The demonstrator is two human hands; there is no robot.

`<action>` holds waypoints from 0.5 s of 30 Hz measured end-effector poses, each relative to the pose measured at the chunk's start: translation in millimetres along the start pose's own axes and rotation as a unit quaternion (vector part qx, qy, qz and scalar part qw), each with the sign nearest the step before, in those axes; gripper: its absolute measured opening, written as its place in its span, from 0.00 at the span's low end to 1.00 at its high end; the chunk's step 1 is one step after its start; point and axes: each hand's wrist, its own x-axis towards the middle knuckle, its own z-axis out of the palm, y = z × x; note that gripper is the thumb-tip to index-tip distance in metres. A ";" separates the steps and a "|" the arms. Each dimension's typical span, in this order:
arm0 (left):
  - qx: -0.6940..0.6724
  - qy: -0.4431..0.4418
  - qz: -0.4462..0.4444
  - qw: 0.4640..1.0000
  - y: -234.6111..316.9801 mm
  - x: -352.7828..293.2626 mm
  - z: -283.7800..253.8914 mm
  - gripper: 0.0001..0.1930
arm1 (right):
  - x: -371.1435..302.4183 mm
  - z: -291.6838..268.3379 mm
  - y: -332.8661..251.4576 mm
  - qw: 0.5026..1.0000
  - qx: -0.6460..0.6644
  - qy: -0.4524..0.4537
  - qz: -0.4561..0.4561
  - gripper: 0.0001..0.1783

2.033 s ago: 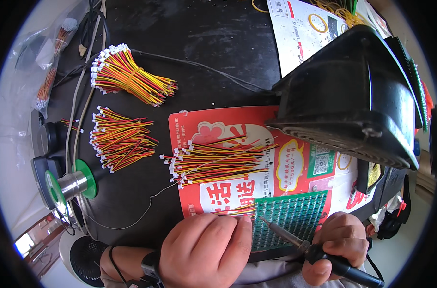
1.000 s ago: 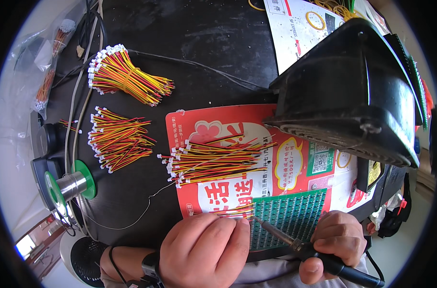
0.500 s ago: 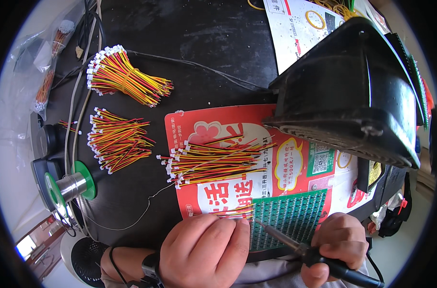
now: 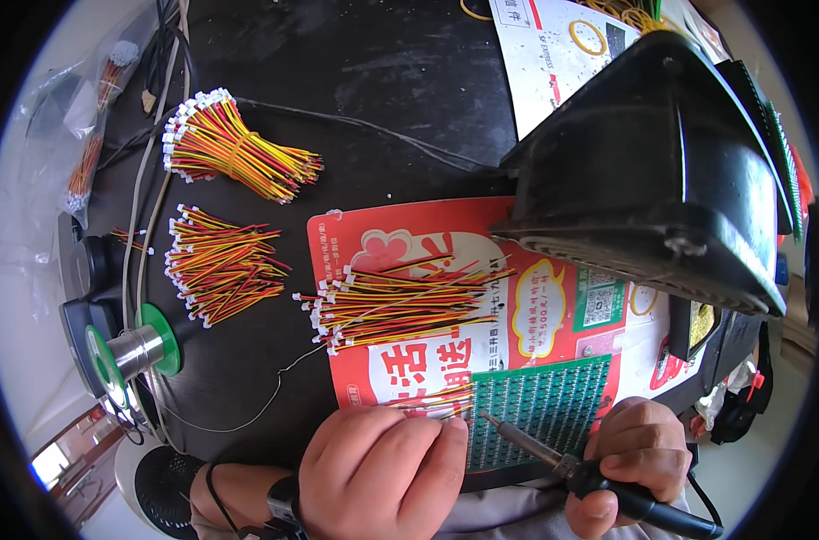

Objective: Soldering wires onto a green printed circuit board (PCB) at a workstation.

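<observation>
My right hand [image 4: 639, 450] grips a soldering iron [image 4: 553, 461] by its black handle. The iron's tip points left, over the left part of a green circuit board panel [image 4: 544, 405]. My left hand [image 4: 382, 468] is closed at the panel's left edge, thumb and fingers pinched together. Short red and yellow wires [image 4: 441, 396] run from beside its fingertips to the board's edge; the fingers hide what exactly is pinched. Beyond the hands, a loose pile of wires with white connectors [image 4: 409, 306] lies on a red printed sheet [image 4: 499, 216].
A black box-shaped device [image 4: 625, 180] stands at the right. Further left lie another wire pile [image 4: 225, 265], a banded wire bundle [image 4: 238, 148] and a solder spool [image 4: 132, 351] with green flanges. Cables [image 4: 364, 121] cross the black table [image 4: 337, 54]; a plastic bag [image 4: 58, 135] sits far left.
My left fingertips have drawn slightly back from the board's edge, showing more of the wires. The iron's tip has shifted only a little; the piles are unmoved.
</observation>
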 end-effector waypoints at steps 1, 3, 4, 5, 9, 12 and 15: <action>0.002 -0.020 -0.017 1.000 2.5 1.7 -2.2 0.06 | 0.3 0.2 0.6 1.000 0.000 0.000 0.001 0.14; 0.003 -0.041 -0.034 0.999 3.4 2.3 -2.5 0.07 | 1.6 0.1 1.6 1.000 -0.006 -0.016 0.004 0.14; 0.006 -0.043 -0.035 0.998 3.4 2.6 -2.2 0.07 | -4.4 0.4 2.1 1.000 -0.006 -0.016 0.004 0.14; 0.009 -0.043 -0.035 0.998 3.1 2.8 -2.1 0.07 | -14.8 1.7 3.1 0.999 -0.050 -0.002 0.017 0.17; 0.009 -0.029 -0.009 0.999 2.0 -0.3 -1.5 0.06 | 2.2 -0.4 -2.0 0.999 -0.021 -0.025 0.016 0.13; 0.034 -0.096 -0.107 0.989 8.2 1.8 -6.6 0.08 | 1.4 3.6 -0.3 0.999 -0.029 -0.010 0.014 0.13; 0.036 -0.090 -0.104 0.990 8.8 1.6 -6.5 0.08 | 1.8 2.9 -1.3 0.999 -0.032 -0.016 0.016 0.13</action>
